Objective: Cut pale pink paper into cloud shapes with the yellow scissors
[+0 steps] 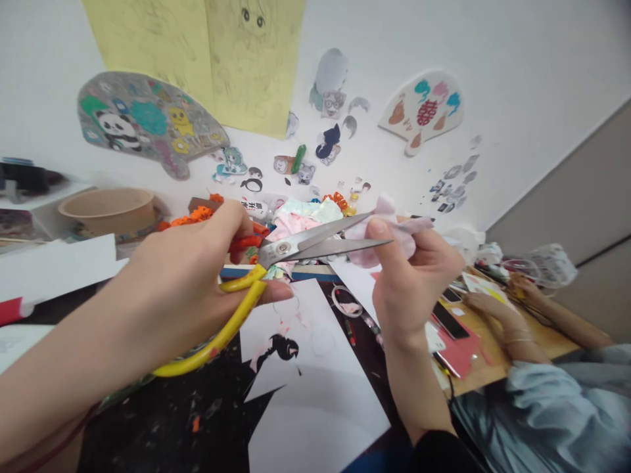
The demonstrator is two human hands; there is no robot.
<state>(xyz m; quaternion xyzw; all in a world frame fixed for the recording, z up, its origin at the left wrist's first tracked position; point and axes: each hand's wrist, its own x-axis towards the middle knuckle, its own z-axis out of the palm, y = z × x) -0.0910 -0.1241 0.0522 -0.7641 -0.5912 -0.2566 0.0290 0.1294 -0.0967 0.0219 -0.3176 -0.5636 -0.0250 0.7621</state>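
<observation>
My left hand is closed on yellow-handled scissors, its fingers around the handles. The metal blades are slightly apart and point right, toward the thin pale pink piece. My right hand pinches that piece between thumb and fingers, and the blade tips overlap it near the thumb. A thin grey item also shows by the right fingers. Below the hands, a white sheet with a black and pink figure lies on the dark desk.
Crumpled pink and green cloth lies behind the scissors. A round tan container stands at the left. A ring-shaped item is beside the sheet. Another person's hands are over a wooden desk at the right, near a phone.
</observation>
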